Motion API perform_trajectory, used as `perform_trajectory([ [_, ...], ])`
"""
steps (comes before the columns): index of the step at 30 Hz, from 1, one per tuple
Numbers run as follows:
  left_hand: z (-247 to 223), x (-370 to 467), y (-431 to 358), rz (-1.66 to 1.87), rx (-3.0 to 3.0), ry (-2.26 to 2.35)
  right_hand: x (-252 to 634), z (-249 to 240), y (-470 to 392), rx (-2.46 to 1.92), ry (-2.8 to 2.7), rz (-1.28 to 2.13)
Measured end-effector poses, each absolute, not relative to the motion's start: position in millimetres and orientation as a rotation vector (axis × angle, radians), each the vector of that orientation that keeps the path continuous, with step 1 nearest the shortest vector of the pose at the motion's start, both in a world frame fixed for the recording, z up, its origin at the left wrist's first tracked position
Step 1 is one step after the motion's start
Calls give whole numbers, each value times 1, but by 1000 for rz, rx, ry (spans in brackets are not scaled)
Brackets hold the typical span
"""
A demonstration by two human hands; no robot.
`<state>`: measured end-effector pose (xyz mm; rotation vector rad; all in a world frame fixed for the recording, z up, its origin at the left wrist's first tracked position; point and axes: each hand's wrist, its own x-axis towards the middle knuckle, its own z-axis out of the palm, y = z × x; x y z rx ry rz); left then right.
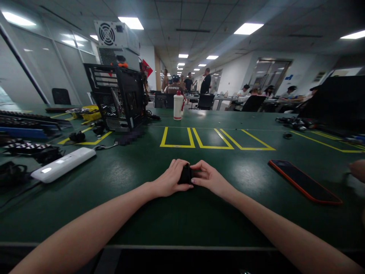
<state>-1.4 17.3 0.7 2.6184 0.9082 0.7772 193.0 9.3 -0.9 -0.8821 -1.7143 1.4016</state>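
Between my two hands, low over the green table, is a small black boxy object (186,175) whose exact kind I cannot make out. Fingers and thumb of my left hand (171,178) wrap round its left side and top. From the other side, the fingertips and thumb of my right hand (209,178) pinch its right edge. Part of the object is hidden behind the left fingers.
A phone in an orange case (303,180) lies right; another person's hand (357,169) is at the right edge. Left are a white power strip (65,163) and an open computer case (121,95). A white bottle (178,106) stands behind yellow tape outlines (177,146).
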Motion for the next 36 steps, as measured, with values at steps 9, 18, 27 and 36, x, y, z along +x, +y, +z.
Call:
perform_trajectory([
  [9,-1,-2,18,798,2643,887,188,-2,11,-914,-1672,1316],
  [18,-7,-6,11,809,2636,910,189,-2,6,-871,-1742,1441],
  [27,-5,-10,8,773,2630,897,183,0,0,-872,-1740,1398],
  [36,-3,-11,9,770,2650,865,184,1,2,-927,-1714,1432],
])
